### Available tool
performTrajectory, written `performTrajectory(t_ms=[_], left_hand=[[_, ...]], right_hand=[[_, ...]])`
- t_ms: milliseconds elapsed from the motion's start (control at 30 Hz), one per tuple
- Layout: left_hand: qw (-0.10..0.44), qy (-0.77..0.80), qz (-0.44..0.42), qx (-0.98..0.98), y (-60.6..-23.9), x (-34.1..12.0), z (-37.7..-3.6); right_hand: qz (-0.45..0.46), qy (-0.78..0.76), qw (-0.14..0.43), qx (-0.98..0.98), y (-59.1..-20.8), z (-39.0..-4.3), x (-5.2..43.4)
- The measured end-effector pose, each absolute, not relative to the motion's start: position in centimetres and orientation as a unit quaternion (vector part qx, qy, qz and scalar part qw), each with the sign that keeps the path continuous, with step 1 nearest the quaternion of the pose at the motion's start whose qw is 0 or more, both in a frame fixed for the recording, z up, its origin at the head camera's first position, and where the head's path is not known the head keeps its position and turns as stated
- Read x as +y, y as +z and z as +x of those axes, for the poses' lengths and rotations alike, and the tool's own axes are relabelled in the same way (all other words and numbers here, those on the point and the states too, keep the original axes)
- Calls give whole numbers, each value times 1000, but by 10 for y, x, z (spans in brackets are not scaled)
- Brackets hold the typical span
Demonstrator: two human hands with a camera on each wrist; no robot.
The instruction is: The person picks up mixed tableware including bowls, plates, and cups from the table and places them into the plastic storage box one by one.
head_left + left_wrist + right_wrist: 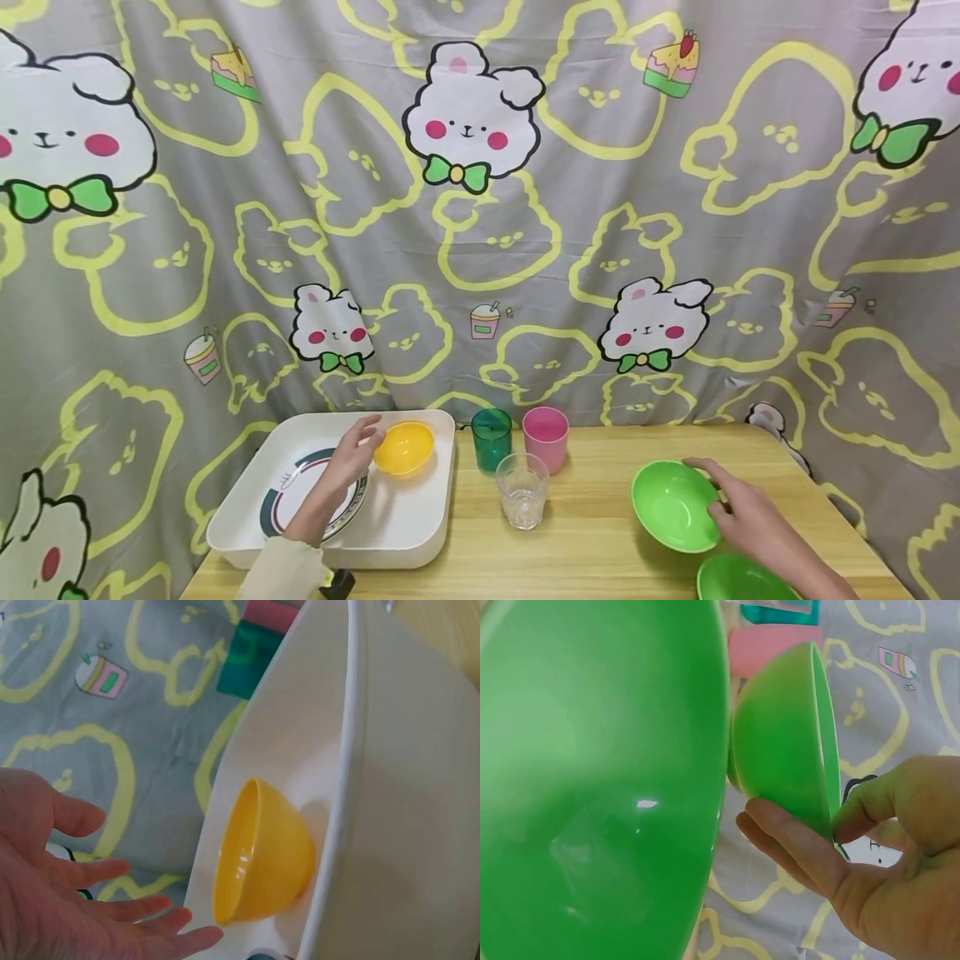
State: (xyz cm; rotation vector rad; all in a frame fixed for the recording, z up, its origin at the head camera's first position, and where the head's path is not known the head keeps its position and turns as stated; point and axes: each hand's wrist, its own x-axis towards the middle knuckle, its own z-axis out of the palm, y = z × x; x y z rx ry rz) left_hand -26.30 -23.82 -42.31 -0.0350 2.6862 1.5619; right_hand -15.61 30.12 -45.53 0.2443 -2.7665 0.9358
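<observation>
White plastic tray (420, 533) sits at the left end of the wooden table (600, 542); in it lie a striped-rim plate (300, 492) and, at the far right corner, a yellow bowl (404, 447), empty and tipped a little on its side against the tray wall. Your left hand (352, 454) hovers over the plate with fingers spread and relaxed, fingertips just beside the yellow bowl's rim; the left wrist view shows a gap between them, so it has hold of nothing. Your right hand (750, 517) pinches the near-right rim of a green bowl (672, 504), thumb inside, fingers under the outer wall, and the bowl is tilted with its mouth toward you. It is empty. A second green bowl (742, 579), also empty, stands just beside it at the table's front edge. Between tray and green bowls: a dark green cup (492, 439), a pink cup (546, 437), and nearer you a clear glass (522, 490), all upright. Contents of the two coloured cups cannot be told; the glass looks empty.
</observation>
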Motion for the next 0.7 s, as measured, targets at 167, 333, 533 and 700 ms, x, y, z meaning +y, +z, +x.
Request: performTrajectory(t_ms=[167,333,533,700], left_hand=[[5,529,11,848,-420,-230,-255],[-5,558,22,829,-420,-221,-247],[-17,607,30,794,-423,-211,-242],[-15,630,47,775,-426,-200,-241]], right_hand=[[58,321,106,-939,-451,-156,303],[49,348,98,-931,-448,-157,299],[45,366,119,-922,-447,-158,292],[46,392,152,-906,-446,-157,282]])
